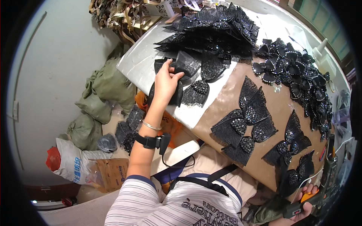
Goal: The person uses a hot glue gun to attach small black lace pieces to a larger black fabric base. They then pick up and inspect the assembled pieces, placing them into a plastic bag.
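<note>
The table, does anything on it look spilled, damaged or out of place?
Nothing looks plainly spilled or damaged. The black flowers on the right of the table look a bit jumbled, heaped over one another, while the nearer lace pieces lie spread out.

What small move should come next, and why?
Probably carry the sheer black piece pinched in the left hand to the brown sheet: winged black assemblies lie there, and the right hand holds a dark tool near its edge.
</note>
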Demonstrator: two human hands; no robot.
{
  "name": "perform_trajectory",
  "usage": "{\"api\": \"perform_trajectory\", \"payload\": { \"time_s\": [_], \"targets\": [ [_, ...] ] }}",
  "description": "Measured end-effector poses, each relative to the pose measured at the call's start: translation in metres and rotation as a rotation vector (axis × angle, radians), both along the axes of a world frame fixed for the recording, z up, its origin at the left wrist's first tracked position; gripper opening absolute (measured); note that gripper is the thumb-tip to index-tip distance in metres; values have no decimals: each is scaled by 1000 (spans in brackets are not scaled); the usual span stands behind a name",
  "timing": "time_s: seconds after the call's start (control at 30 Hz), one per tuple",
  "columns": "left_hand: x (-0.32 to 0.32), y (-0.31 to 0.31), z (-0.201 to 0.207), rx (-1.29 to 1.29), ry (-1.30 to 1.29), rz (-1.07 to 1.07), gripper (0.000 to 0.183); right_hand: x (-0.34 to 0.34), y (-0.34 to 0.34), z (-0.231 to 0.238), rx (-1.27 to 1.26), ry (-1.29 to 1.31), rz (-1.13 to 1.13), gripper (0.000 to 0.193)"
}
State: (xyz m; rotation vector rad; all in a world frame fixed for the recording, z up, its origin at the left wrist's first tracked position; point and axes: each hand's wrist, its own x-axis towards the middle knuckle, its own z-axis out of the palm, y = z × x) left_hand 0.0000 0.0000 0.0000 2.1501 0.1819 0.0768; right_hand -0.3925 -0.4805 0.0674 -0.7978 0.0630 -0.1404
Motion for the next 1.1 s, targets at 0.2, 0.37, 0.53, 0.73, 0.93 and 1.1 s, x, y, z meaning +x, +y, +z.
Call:
{"api": "perform_trajectory", "payload": {
  "time_s": [0.2, 0.37, 0.53, 0.73, 0.93, 1.1],
  "targets": [
    [-12, 0, -11, 745, -763, 104, 44, 17, 34, 13, -32, 68, -235, 49],
    [-15, -12, -19, 473, -634, 28, 24, 19, 33, 11, -34, 87, -264, 49],
    [-23, -72, -7, 586, -454, -211, 52, 20, 35, 11, 14, 77, -240, 46],
    [-36, -81, -1, 570, -154, -360, 74, 3, 44, 11, -9, 47, -293, 48],
    [-75, -71, 15, 179, -215, -486, 58, 8, 48, 10, 35, 37, -246, 46],
    [-107, -104, 77, 267, -701, -769, 55, 36, 61, 23, 180, 57, -192, 40]
  ]
}}
